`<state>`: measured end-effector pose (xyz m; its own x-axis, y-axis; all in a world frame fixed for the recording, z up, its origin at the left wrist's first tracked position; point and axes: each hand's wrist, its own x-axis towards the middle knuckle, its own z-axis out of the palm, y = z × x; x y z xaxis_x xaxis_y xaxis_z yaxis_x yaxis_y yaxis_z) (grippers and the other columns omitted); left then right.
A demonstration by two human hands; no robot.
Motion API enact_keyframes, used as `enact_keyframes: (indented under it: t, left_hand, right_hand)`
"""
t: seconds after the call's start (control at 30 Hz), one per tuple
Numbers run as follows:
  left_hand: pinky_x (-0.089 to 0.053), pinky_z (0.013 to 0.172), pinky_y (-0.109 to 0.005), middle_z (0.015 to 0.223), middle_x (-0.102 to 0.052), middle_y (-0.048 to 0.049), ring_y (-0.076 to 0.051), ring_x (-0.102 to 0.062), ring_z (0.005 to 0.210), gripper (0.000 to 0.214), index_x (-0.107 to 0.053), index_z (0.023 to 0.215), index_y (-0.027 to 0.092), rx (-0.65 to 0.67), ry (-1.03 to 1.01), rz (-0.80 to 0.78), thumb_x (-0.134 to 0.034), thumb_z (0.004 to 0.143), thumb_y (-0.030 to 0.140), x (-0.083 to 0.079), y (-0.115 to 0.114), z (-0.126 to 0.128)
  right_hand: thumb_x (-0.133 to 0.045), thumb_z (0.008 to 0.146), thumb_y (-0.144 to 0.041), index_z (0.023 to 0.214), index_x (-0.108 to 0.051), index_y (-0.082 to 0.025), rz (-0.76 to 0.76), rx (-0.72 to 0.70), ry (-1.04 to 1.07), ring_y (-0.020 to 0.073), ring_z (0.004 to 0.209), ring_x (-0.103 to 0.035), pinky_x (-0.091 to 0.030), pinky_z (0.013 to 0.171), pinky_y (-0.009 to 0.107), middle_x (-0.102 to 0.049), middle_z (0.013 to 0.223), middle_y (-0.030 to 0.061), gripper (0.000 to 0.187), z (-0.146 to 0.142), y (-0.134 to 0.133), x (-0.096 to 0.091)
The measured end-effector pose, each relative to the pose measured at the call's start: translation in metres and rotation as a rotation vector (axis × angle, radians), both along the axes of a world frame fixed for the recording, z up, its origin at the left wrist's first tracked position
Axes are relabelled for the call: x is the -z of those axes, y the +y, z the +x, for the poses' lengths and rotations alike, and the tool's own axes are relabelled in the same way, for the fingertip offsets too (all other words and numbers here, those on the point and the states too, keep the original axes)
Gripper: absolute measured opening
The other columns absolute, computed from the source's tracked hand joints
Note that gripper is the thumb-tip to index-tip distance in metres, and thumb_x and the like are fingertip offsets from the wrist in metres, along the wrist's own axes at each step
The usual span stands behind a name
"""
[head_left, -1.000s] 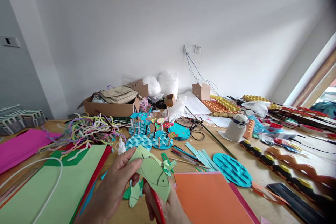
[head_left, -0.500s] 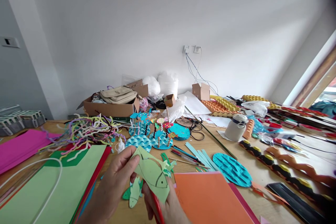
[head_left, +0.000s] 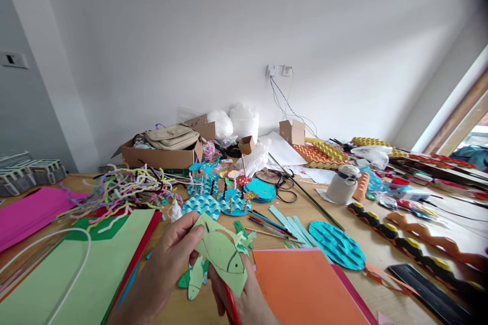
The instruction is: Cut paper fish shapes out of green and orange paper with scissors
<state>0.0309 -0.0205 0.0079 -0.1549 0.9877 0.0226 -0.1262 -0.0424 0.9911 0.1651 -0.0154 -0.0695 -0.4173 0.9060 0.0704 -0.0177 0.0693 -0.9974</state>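
Observation:
A light green paper (head_left: pixel 221 254) with a fish drawn on it in dark line is pinched at its upper left by my left hand (head_left: pixel 173 249). My right hand (head_left: pixel 247 294) is closed around red-handled scissors (head_left: pixel 232 304), under the paper's lower right part. The scissor blades are mostly hidden behind the paper. Part of the outline along the fish's upper edge is cut. Below the paper, cut-out light green fish (head_left: pixel 195 279) lie on the table, with a darker green fish (head_left: pixel 184 280) partly under them. Green paper scraps (head_left: pixel 244 237) sit just beyond my right hand.
Orange paper sheets (head_left: pixel 305 284) lie at right, light green sheets (head_left: pixel 76 269) at left. Behind are fuzzy pipe cleaners (head_left: pixel 129 188), blue wavy bases (head_left: pixel 201 207) with small fish on stems, pens (head_left: pixel 269 226) and a blue disc (head_left: pixel 336 245). A cardboard box (head_left: pixel 160 156) stands against the wall.
Almost nothing differs. The green paper and both hands have shifted very slightly to the right; the grips stay the same.

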Motion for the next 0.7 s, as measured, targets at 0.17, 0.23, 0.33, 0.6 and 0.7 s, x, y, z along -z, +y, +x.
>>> enact_keyframes:
  t: [0.17, 0.23, 0.33, 0.6, 0.7]
  left_hand:
    - [-0.038, 0.044, -0.020, 0.048, -0.045, 0.0056, -0.011, -0.039, 0.047, 0.025, -0.054, 0.051, 0.023, -0.009, 0.010, 0.015, -0.071, 0.064, 0.036, 0.000, 0.000, -0.001]
    - [-0.038, 0.044, -0.020, 0.048, -0.045, 0.0054, -0.012, -0.039, 0.046, 0.025, -0.055, 0.051, 0.023, -0.020, 0.008, 0.025, -0.071, 0.064, 0.037, 0.000, -0.001, 0.000]
    - [-0.038, 0.044, -0.021, 0.048, -0.046, 0.0048, -0.012, -0.039, 0.047, 0.024, -0.057, 0.052, 0.023, -0.038, 0.005, 0.038, -0.071, 0.064, 0.037, -0.001, -0.001, 0.000]
    - [-0.037, 0.044, -0.021, 0.048, -0.044, 0.0052, -0.012, -0.039, 0.047, 0.027, -0.054, 0.051, 0.023, -0.013, 0.052, 0.034, -0.070, 0.066, 0.039, 0.002, -0.002, 0.000]
    - [-0.038, 0.044, -0.021, 0.049, -0.044, 0.0056, -0.012, -0.039, 0.047, 0.026, -0.055, 0.052, 0.023, -0.018, 0.065, 0.017, -0.070, 0.066, 0.040, 0.002, -0.002, -0.002]
  right_hand:
    - [-0.052, 0.092, -0.050, 0.096, -0.061, -0.015, -0.024, 0.018, -0.001, 0.0097, 0.049, -0.051, -0.045, 0.044, 0.022, -0.060, 0.068, -0.0010, 0.036, 0.000, -0.001, 0.000]
    - [-0.055, 0.084, -0.061, 0.091, -0.062, -0.017, -0.020, 0.035, -0.003, 0.0109, 0.042, -0.045, -0.040, 0.039, 0.023, -0.053, 0.056, -0.0024, 0.045, 0.000, -0.003, -0.004]
    - [-0.065, 0.073, -0.064, 0.091, -0.065, -0.019, -0.001, 0.052, -0.010, 0.0147, 0.044, -0.048, -0.043, 0.040, 0.026, -0.053, 0.054, -0.0012, 0.049, -0.002, -0.003, -0.013]
    - [-0.078, 0.063, -0.051, 0.083, -0.072, -0.021, 0.064, 0.108, -0.074, 0.0300, 0.080, -0.065, -0.054, 0.064, 0.032, -0.064, 0.061, 0.0054, 0.036, -0.009, 0.020, -0.030]
    - [-0.074, 0.069, -0.050, 0.084, -0.073, -0.022, 0.060, 0.118, -0.091, 0.0273, 0.073, -0.067, -0.054, 0.058, 0.031, -0.066, 0.058, 0.0043, 0.032, -0.009, 0.029, -0.031]
